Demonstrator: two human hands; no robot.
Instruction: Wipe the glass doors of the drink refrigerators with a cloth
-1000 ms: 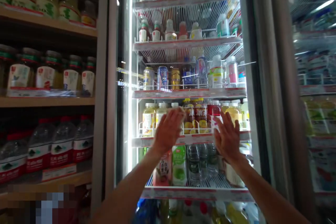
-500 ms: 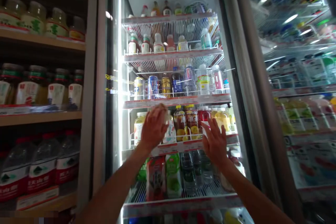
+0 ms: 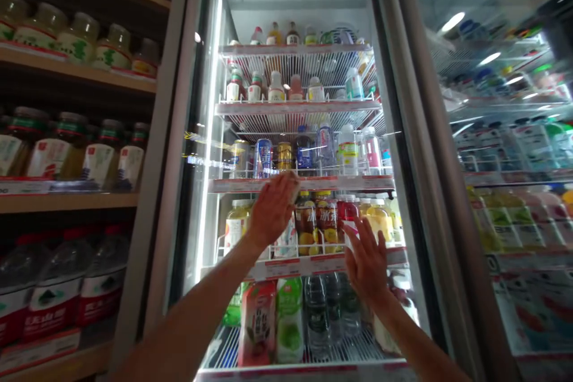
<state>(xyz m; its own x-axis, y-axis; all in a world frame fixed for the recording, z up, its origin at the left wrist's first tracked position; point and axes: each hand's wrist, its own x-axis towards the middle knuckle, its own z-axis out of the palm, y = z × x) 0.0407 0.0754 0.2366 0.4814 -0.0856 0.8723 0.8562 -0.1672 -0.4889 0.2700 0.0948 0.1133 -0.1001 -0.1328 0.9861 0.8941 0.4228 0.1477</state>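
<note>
I face a lit drinks fridge (image 3: pixel 286 6) with a glass front. My left hand (image 3: pixel 270 210) is raised in front of the shelf of yellow and orange juice bottles (image 3: pixel 313 221). Its fingers are held together and curl over a small pale thing at the fingertips, which I cannot make out. My right hand (image 3: pixel 367 258) is lower and to the right. Its fingers are spread flat in front of the red-capped bottles (image 3: pixel 347 212) and the price strip (image 3: pixel 308 264). Nothing is in it.
Cans and bottles (image 3: pixel 286 155) stand on the shelf above my hands, with cartons and water bottles (image 3: pixel 290 316) below. Wooden shelves on the left hold jars (image 3: pixel 80 158) and large water bottles (image 3: pixel 58 292). Another glass-fronted fridge (image 3: pixel 514 191) stands on the right.
My left hand has moved up and a little right, from the juice bottles to the shelf edge above them. My right hand has stayed flat at about the same place. The view has tilted upward.
</note>
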